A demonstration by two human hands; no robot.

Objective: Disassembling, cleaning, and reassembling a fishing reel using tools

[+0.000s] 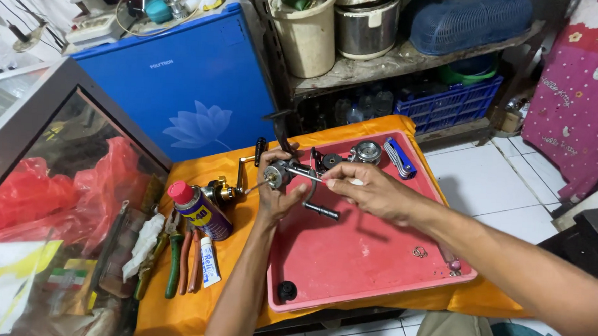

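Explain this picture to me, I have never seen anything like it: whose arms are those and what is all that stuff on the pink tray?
There is no machine here: the one picture comes from a camera worn on a person's head, looking down at their own bare arms. The left hand grips a small grey metal fishing reel body above a shallow pink plastic tray. The right hand holds a thin metal tool against it. On the tray lie round metal reel parts, a blue folding pocket tool and a small black cap. The tray sits on an orange cloth, beside a blue-and-yellow spray can with a red cap, pliers with coloured handles and a small white tube.
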